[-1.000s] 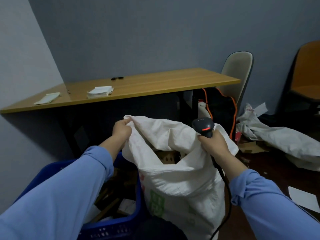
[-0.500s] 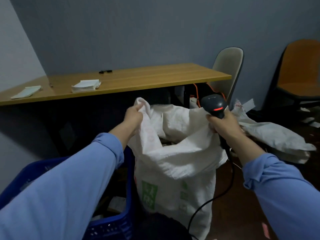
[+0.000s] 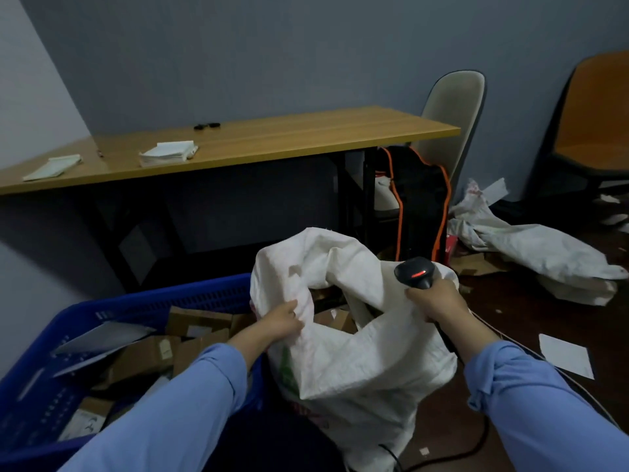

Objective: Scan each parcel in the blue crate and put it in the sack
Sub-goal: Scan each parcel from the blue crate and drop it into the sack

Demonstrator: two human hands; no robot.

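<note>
A white woven sack (image 3: 354, 362) stands open in front of me, with brown parcels (image 3: 335, 318) showing inside its mouth. My left hand (image 3: 280, 320) grips the sack's left rim. My right hand (image 3: 437, 299) holds a black barcode scanner (image 3: 415, 272) with a red light, and presses it against the sack's right rim. The blue crate (image 3: 163, 298) sits at the lower left, holding several cardboard parcels (image 3: 149, 354) and grey mailers (image 3: 102, 337).
A wooden table (image 3: 272, 141) with paper stacks stands behind. Past it are a beige chair (image 3: 449, 107) and a black bag with orange trim (image 3: 422, 202). More empty sacks (image 3: 531, 247) and paper scraps lie on the floor at right. An orange chair (image 3: 599, 114) stands far right.
Both hands have lowered the sack's rim, so the mouth now shows parcels inside. The view tilted down and the crate's contents came into sight.
</note>
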